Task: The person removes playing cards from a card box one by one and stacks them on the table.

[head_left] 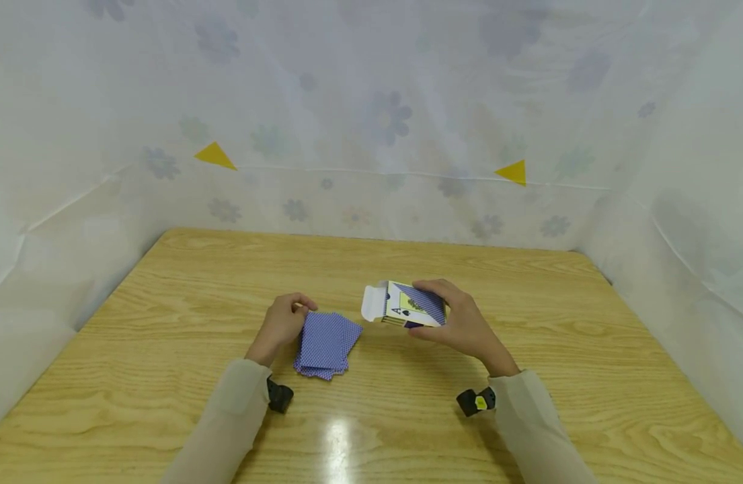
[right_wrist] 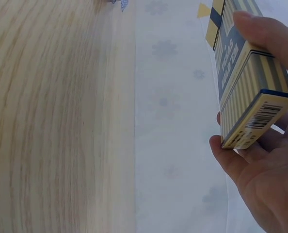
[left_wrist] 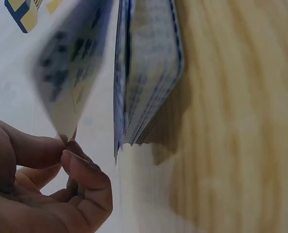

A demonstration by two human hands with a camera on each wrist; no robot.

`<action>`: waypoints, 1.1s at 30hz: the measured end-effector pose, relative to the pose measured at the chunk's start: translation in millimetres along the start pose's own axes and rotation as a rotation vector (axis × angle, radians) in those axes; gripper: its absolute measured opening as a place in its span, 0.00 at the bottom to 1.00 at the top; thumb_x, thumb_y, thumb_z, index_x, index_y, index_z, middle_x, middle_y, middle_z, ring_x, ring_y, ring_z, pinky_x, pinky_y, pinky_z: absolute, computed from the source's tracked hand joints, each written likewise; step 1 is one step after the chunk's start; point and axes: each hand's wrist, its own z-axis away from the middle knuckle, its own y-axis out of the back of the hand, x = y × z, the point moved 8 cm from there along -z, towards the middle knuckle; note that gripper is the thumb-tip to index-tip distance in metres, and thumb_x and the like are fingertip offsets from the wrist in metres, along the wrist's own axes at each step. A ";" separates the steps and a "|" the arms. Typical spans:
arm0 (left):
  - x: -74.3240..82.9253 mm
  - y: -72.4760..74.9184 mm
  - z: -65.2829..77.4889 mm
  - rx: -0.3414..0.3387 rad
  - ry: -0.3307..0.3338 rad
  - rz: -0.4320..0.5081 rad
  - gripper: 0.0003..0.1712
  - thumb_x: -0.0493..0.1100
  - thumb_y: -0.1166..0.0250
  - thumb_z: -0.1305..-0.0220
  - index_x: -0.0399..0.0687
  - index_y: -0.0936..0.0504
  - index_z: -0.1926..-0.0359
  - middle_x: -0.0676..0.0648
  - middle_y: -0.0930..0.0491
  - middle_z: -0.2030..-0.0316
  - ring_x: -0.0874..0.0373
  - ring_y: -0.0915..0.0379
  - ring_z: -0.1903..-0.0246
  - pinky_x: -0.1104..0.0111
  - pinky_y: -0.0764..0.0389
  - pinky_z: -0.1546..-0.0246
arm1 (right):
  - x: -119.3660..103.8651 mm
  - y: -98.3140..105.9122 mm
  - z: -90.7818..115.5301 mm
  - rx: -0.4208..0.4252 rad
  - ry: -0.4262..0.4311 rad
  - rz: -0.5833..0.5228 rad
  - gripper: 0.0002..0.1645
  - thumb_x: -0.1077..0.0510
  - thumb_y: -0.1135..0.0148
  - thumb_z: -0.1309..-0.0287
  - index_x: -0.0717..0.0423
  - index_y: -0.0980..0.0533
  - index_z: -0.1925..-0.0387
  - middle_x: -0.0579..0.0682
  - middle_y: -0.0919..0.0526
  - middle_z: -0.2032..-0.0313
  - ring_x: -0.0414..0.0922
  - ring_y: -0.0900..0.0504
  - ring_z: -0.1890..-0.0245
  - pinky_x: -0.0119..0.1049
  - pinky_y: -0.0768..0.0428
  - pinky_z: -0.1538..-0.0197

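While our left hand (head_left: pixel 284 321) works at the 10 o'clock corner of the card pile (head_left: pixel 325 343), its thumb and finger pinch one corner of what looks like one lifted card (left_wrist: pixel 78 63). We think a light pinch is best, so the corner does not bend. We should lift slowly too, so the pile, which lies flat on the wooden table (head_left: pixel 377 430), does not slide. Some cards poke out at 3 o'clock and 6 o'clock, so it may help to pat them straight.

Between 2 and 3 o'clock from the pile, we have the card box (head_left: pixel 415 304), held up off the table, it seems. Its white flap (head_left: pixel 373 304) sticks out toward 9 o'clock. Our right hand (head_left: pixel 462 323) grips the box from its 4 o'clock side, thumb on one edge and fingers on the other. We should squeeze just enough to stop a slip, but not crush the sides.

With the left wrist view, we see the lifted card, all blurry, with dark marks on its face. From the head view we cannot pick that card out, but we do see the flap and a big letter A (head_left: pixel 397 311). Only the right wrist view shows us the bar code (right_wrist: pixel 264 115) on the box's end. We cannot tell if cards are inside.
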 end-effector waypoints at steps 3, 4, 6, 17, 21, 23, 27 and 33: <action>-2.0 0.1 0.1 0.003 0.033 0.007 0.13 0.32 0.51 0.31 0.33 0.21 0.56 0.41 0.24 0.69 0.59 0.36 0.77 0.71 0.34 0.77 | 0.2 -0.2 0.0 -0.001 0.002 -0.002 0.43 0.57 0.23 0.58 0.55 0.31 0.38 0.55 0.26 0.43 0.46 0.24 0.52 0.41 0.22 0.53; -2.3 0.1 0.3 0.003 0.042 0.010 0.13 0.32 0.51 0.31 0.33 0.21 0.55 0.41 0.24 0.68 0.59 0.36 0.76 0.71 0.34 0.77 | 0.3 -0.3 -0.1 -0.002 0.002 -0.002 0.43 0.57 0.23 0.58 0.55 0.31 0.38 0.55 0.26 0.43 0.46 0.24 0.52 0.41 0.22 0.53; -3.2 -0.4 0.6 -0.003 0.061 0.016 0.13 0.33 0.51 0.32 0.33 0.22 0.54 0.40 0.23 0.67 0.58 0.34 0.74 0.71 0.33 0.76 | 0.8 -0.7 -0.1 -0.002 0.004 0.001 0.43 0.56 0.23 0.58 0.55 0.31 0.38 0.55 0.26 0.43 0.46 0.24 0.52 0.40 0.22 0.54; -3.2 0.0 2.1 -0.004 0.091 0.011 0.13 0.35 0.51 0.32 0.34 0.24 0.52 0.38 0.23 0.61 0.56 0.30 0.71 0.71 0.31 0.75 | 1.2 -1.8 0.2 -0.006 -0.001 0.012 0.43 0.55 0.23 0.57 0.58 0.31 0.38 0.55 0.26 0.43 0.47 0.24 0.52 0.43 0.22 0.53; 1.4 0.7 3.5 0.000 0.077 0.023 0.14 0.37 0.50 0.31 0.35 0.24 0.51 0.38 0.23 0.61 0.55 0.29 0.70 0.71 0.30 0.75 | 1.2 -2.7 -0.3 -0.009 -0.003 0.012 0.43 0.56 0.23 0.58 0.58 0.31 0.38 0.55 0.26 0.43 0.47 0.24 0.51 0.42 0.23 0.53; 5.9 0.8 4.5 0.003 0.055 0.023 0.14 0.37 0.50 0.31 0.35 0.24 0.51 0.38 0.23 0.61 0.55 0.28 0.69 0.71 0.30 0.75 | 0.3 -3.4 -0.2 -0.013 -0.005 0.008 0.44 0.56 0.22 0.59 0.57 0.31 0.38 0.55 0.26 0.42 0.48 0.24 0.51 0.42 0.23 0.52; 17.1 -0.5 6.7 0.009 0.000 0.030 0.14 0.37 0.49 0.32 0.34 0.24 0.52 0.38 0.22 0.62 0.55 0.29 0.70 0.71 0.31 0.75 | -0.2 -5.7 -0.3 -0.015 0.003 0.015 0.43 0.55 0.22 0.58 0.57 0.30 0.38 0.54 0.26 0.42 0.48 0.25 0.50 0.40 0.23 0.52; 30.4 -4.5 10.6 0.005 -0.042 0.045 0.14 0.37 0.50 0.33 0.34 0.23 0.53 0.37 0.22 0.62 0.57 0.31 0.71 0.71 0.32 0.75 | -4.3 -8.8 -0.6 -0.019 0.024 0.029 0.44 0.55 0.21 0.60 0.55 0.29 0.39 0.53 0.25 0.43 0.47 0.25 0.49 0.40 0.24 0.52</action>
